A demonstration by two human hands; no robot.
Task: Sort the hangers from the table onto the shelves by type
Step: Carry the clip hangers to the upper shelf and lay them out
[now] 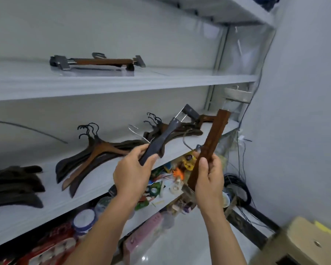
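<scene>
My left hand (134,173) grips a dark clip hanger (161,140) that points up and right, its metal clip end above the middle shelf (103,175). My right hand (210,178) grips a brown wooden clip hanger (212,138) held nearly upright. On the middle shelf lie a fan of wooden coat hangers with black hooks (92,152), a second pile further right (172,131) and dark hangers at the far left (13,184). The upper shelf (122,83) carries brown clip hangers (97,62).
The bottom shelf holds cluttered small items, tape rolls and packets (166,180). Black cables (237,188) coil at the right by the wall. A cardboard box (304,243) sits at the lower right. A top shelf (227,10) juts overhead.
</scene>
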